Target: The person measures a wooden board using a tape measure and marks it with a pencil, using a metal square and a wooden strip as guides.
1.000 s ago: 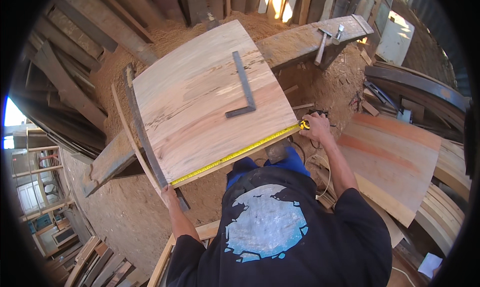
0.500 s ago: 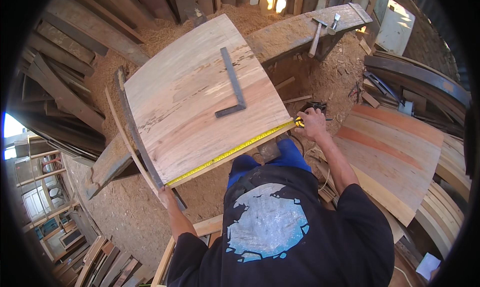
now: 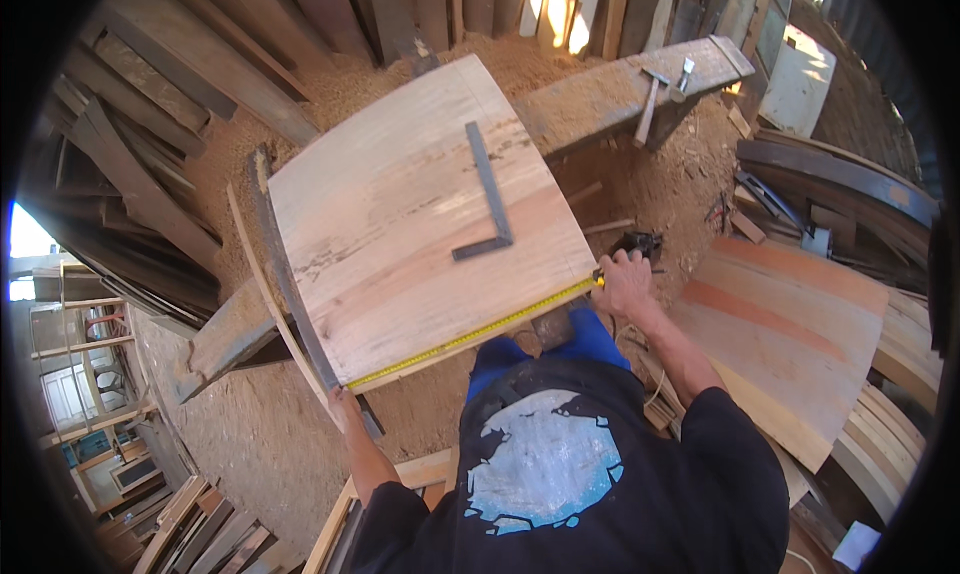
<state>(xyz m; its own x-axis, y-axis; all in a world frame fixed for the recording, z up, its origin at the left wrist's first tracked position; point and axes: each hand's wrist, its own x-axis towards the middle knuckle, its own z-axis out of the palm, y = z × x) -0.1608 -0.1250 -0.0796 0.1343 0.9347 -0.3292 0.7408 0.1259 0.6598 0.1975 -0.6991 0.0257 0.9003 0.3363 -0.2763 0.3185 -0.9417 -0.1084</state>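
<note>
A wide wooden panel (image 3: 400,204) with slightly curved sides lies in front of me. The yellow blade of a tape measure (image 3: 470,335) runs straight along its near edge. At the near left corner my left hand (image 3: 345,410) is closed on the blade's end, its fingertips partly hidden. My right hand (image 3: 627,288) grips the tape's case at the near right corner and covers most of it. On the panel rests a dark L-shaped square (image 3: 490,199), apart from both hands.
A thick sawdust-covered beam (image 3: 610,94) carries a hammer (image 3: 650,106) at the far right. Curved strips (image 3: 265,294) stand along the panel's left side. Another wooden panel (image 3: 780,324) lies to the right. Boards (image 3: 200,54) lean at the back left.
The whole scene sits a little lower and further right in the picture. Both hands stay at the same panel corners, with the tape still stretched between them.
</note>
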